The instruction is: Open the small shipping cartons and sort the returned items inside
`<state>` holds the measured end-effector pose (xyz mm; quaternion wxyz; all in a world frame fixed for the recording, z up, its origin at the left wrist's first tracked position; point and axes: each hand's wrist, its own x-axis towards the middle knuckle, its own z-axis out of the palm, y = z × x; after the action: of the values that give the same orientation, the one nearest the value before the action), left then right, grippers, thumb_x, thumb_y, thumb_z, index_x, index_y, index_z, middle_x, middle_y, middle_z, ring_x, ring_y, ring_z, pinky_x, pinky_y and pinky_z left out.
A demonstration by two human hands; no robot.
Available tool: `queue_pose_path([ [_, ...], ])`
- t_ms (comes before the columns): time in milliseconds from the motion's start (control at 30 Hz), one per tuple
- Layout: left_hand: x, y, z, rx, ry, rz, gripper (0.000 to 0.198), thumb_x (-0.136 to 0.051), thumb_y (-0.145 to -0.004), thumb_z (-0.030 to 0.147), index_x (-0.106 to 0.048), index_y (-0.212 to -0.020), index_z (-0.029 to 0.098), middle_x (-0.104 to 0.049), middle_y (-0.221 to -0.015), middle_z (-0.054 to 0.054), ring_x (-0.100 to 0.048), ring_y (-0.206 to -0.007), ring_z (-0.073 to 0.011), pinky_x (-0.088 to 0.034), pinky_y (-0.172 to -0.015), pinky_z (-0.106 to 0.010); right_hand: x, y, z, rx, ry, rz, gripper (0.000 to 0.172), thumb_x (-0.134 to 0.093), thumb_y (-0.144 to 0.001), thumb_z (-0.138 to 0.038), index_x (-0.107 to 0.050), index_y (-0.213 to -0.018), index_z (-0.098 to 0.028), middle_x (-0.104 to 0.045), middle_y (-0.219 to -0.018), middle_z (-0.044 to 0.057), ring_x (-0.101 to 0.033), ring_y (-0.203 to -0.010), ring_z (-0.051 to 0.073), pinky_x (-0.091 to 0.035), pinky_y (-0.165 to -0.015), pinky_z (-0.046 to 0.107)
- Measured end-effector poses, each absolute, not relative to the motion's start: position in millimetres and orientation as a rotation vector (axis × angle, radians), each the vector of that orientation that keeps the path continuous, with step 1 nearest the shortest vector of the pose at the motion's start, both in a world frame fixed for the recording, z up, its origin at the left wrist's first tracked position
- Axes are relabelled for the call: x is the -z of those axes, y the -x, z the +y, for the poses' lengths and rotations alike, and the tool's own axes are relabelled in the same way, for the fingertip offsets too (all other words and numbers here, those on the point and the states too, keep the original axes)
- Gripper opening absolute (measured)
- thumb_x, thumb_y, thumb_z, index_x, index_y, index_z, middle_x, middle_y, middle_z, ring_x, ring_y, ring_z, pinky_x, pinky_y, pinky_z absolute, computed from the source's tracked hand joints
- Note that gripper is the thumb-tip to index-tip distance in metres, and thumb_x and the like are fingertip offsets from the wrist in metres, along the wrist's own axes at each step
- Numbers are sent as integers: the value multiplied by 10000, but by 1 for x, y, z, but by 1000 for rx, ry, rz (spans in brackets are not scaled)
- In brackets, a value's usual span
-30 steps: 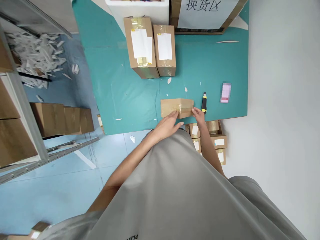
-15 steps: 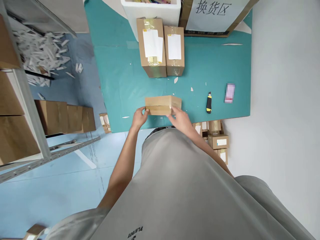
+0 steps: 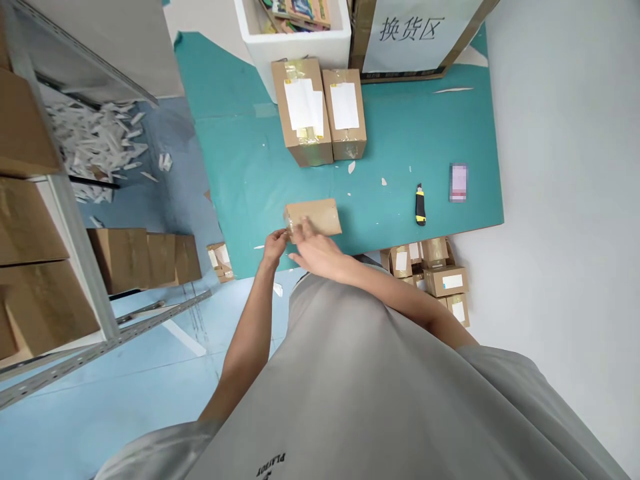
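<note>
A small brown cardboard box (image 3: 323,215) lies near the front edge of the green-covered table (image 3: 235,173), turned slightly askew. At the box's left front corner, my left hand (image 3: 275,245) is closed, thumb and fingers pinched together; what is between them is too small to make out. My right hand (image 3: 316,252) reaches across the box's front side with its fingers stretched out, the tips over the left part of the box and slightly blurred. The box's front face is partly hidden behind this hand.
Two taped, labelled cartons (image 3: 304,113) stand behind, before a white bin (image 3: 300,47) of books and a large box with a sign (image 3: 400,40). A black-yellow utility knife (image 3: 420,205) and a blurred pink item (image 3: 458,183) lie right. Shelved boxes (image 3: 45,307) are left.
The box has been turned and now shows a different, seamless face. My right hand has moved left from the box's right end to its left part. My left hand stays at the left end.
</note>
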<state>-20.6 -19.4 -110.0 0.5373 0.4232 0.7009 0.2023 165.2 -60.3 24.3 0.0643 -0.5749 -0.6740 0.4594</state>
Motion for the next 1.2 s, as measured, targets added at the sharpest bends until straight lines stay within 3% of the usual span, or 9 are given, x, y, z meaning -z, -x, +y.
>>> queue_pose_path([
  [100,104,14,-17,-436,-944,1683,455,-763,-790,420,-783,-1156,151,-794,-853,-63,-755,-908,-252,-627,-938,-409,-14,-222,-64,-1248,1846,-1824,823,-729,-1057,-533,-490,-1764,-187,-440,-1848,197,-699,-1465,486,-554,-1260,632],
  [167,98,0,-14,-440,-931,1645,468,-781,-776,359,-789,-1192,143,-824,-915,-75,-777,-942,-249,-629,-980,-400,-1,-266,-66,-1161,1936,-1653,778,-764,-1028,-555,-585,-1697,-199,-717,-1608,183,-744,-1402,471,-559,-1249,623],
  [233,91,-21,-11,-479,-932,1579,421,-789,-762,278,-796,-1158,136,-856,-1048,-118,-804,-1009,-260,-632,-1027,-401,16,-309,-65,-1105,2031,-1469,660,-787,-1006,-535,-700,-1580,-220,-847,-1379,155,-797,-1315,445,-582,-1219,618],
  [333,81,-57,-7,-512,-970,1529,351,-784,-756,187,-800,-1103,143,-862,-1213,-164,-832,-1094,-296,-643,-1071,-434,41,-353,-64,-1109,2106,-1158,566,-853,-931,-502,-806,-1374,-153,-874,-1269,200,-838,-1233,434,-619,-1167,630],
  [433,73,-78,-7,-511,-1061,1550,318,-773,-811,176,-815,-1127,173,-874,-1186,-143,-841,-1129,-321,-647,-1093,-472,60,-369,-67,-1106,2056,-1005,479,-871,-876,-473,-835,-1216,-138,-876,-1250,217,-848,-1217,394,-628,-1169,595],
  [600,75,-70,-17,-577,-1160,1597,315,-765,-852,184,-815,-1162,206,-877,-1177,-108,-835,-1159,-301,-611,-1151,-455,79,-365,-83,-991,2022,-1058,337,-781,-906,-441,-817,-1134,-195,-885,-1249,162,-843,-1201,322,-657,-1115,502],
  [833,96,-55,-48,-466,-990,1659,144,-746,-706,110,-734,-802,216,-830,-814,-37,-835,-895,-275,-657,-999,-411,99,-361,-114,-1196,2148,-1121,141,-775,-819,-363,-699,-760,-259,-886,-902,48,-865,-1002,319,-675,-1032,463],
  [933,100,-56,-58,-468,-954,1667,173,-784,-676,111,-750,-813,211,-809,-760,-28,-828,-852,-281,-664,-975,-419,99,-362,-119,-1244,2146,-1124,97,-738,-824,-318,-714,-761,-247,-882,-871,49,-879,-978,330,-691,-976,442],
  [1200,100,-54,-27,-712,-971,1615,280,-852,-843,325,-816,-1076,172,-874,-1150,-129,-836,-1061,-282,-663,-1050,-428,67,-380,-75,-1141,2102,-1244,232,-745,-997,-382,-912,-1074,-240,-908,-1200,97,-868,-1172,340,-663,-1088,439],
])
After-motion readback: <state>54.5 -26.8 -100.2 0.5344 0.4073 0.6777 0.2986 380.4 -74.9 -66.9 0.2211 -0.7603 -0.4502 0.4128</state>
